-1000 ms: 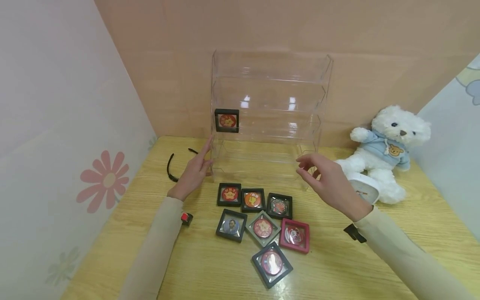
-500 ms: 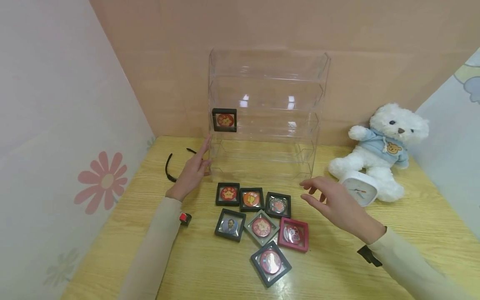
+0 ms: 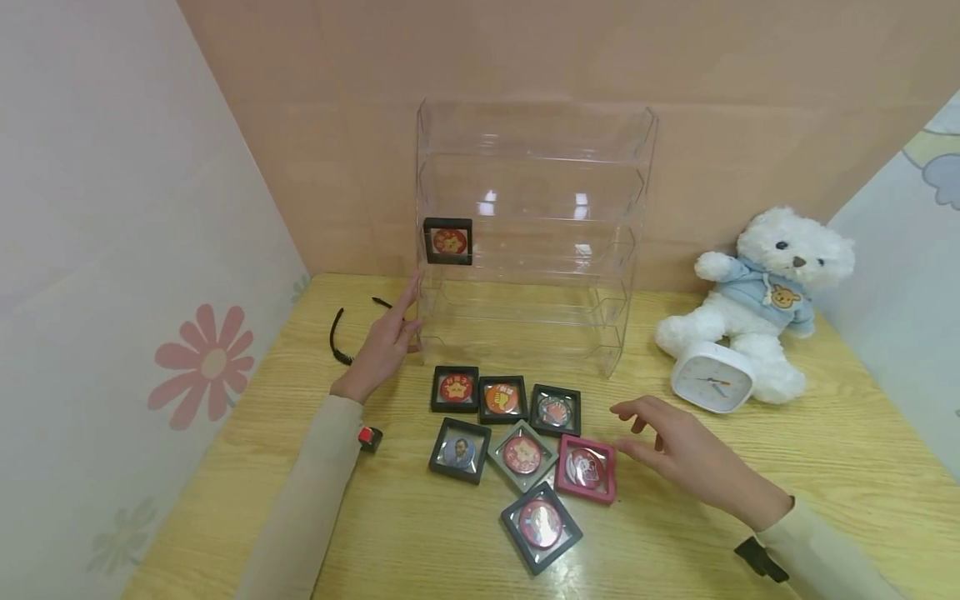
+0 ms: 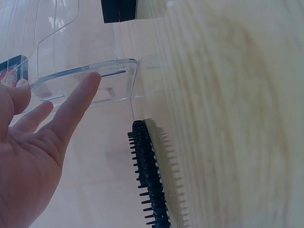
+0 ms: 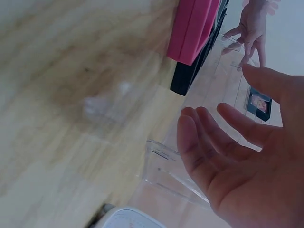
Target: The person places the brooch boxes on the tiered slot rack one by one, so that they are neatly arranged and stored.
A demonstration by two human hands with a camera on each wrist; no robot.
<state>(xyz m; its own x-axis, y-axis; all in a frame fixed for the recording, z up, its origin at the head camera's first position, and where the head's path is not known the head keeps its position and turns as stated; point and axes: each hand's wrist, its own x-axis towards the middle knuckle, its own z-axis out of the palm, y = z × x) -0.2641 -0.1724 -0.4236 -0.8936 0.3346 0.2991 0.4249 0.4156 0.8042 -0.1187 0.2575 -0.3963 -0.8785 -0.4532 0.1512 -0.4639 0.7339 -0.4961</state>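
Observation:
A clear tiered rack (image 3: 536, 154) stands at the back, with one black-framed badge (image 3: 448, 242) at the left end of a middle tier. My left hand (image 3: 381, 346) touches the rack's left side with extended fingers, also visible in the left wrist view (image 4: 42, 142). Just right of the pink-framed badge (image 3: 586, 469), my right hand (image 3: 693, 454) hovers with loosely bent fingers and holds nothing. Around it on the table lie three black-framed badges in a row (image 3: 503, 399), a grey-green frame (image 3: 522, 455), a dark frame with a portrait (image 3: 460, 451) and a dark frame nearest me (image 3: 542, 527).
A white teddy bear (image 3: 776, 292) in a blue top sits at the right, with a white clock (image 3: 712, 377) leaning against its legs. A black toothed hairband (image 3: 337, 337) lies left of my left hand. Walls rise behind and on both sides.
My right hand has moved from beside the rack's lower right corner down toward me, near the pink frame. My left hand stays at the rack. The view has shifted slightly.

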